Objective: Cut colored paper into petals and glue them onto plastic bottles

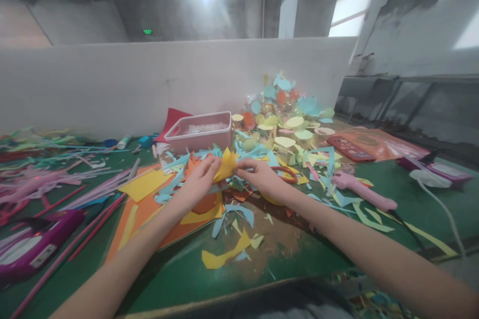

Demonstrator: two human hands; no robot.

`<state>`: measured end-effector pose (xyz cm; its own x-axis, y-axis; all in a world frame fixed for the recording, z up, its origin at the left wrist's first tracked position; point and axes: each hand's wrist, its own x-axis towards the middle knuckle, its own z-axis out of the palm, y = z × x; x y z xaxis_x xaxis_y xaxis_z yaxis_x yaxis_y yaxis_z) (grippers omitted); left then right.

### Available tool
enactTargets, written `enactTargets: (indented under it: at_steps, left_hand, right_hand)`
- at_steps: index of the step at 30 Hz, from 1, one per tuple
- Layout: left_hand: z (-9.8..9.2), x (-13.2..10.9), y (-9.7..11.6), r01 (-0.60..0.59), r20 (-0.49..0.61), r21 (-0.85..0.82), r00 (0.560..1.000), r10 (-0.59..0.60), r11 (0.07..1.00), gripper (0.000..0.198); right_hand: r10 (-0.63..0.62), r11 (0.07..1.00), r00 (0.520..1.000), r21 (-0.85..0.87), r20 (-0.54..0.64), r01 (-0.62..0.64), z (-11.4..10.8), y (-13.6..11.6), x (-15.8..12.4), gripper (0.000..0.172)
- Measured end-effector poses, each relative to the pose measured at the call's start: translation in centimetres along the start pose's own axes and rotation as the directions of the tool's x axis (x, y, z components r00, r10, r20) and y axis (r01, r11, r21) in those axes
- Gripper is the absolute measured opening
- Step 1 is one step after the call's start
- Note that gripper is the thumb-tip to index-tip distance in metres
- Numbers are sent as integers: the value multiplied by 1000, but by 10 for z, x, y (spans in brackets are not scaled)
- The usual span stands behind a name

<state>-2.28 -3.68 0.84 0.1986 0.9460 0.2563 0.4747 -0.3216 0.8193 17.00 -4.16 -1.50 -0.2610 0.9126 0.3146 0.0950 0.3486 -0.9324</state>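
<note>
A small yellow paper piece point(226, 165) with pointed upper edges is held up above the scraps. My left hand point(202, 175) pinches its left side, and my right hand point(258, 174) has its fingertips closed on the right side. Beneath my hands lie many blue, orange and yellow paper scraps. An orange scissor handle point(286, 174) shows just behind my right hand. Left of my left hand, a yellow sheet point(145, 184) rests on orange paper point(121, 224). Nearer the table's front edge is a cut yellow strip point(226, 254) with a pointed end.
Behind my hands stands a pink basket point(204, 139). Paper-covered round pieces point(284, 109) are heaped against the white partition point(112, 89). A pink glue gun point(364, 192) with a cord lies at right, near a red phone-like object point(350, 148). Purple devices and pink sticks point(101, 189) lie on the green table point(160, 289).
</note>
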Motion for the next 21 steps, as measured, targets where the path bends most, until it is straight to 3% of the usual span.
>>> enactTargets:
  at_steps: [2,6,10,13,15,21]
  left_hand:
    - [2,-2,0,-67,6,32,998,67,997,46]
    - [6,-7,1,-122,102,-56,987,127,991,41]
    - [6,-9,1,-160,50,81,986,156,984,32]
    - [5,-9,0,-185,54,149,982,179,971,29]
    - [4,-9,-2,-204,73,145,978,195,968,27]
    - [7,-11,-1,-200,116,218,977,178,955,26]
  right_hand:
    - [34,999,999,37,3,-34,0,1,1,16]
    - [62,998,998,32,8,-63,-1,0,0,19]
    - [39,996,998,76,39,-41,3,-1,0,23]
    - [59,994,998,90,-30,-56,7,-2,0,37]
    - [63,993,996,105,-57,-56,8,-2,1,37]
    - [-89,995,995,41,47,87,4,-5,0,27]
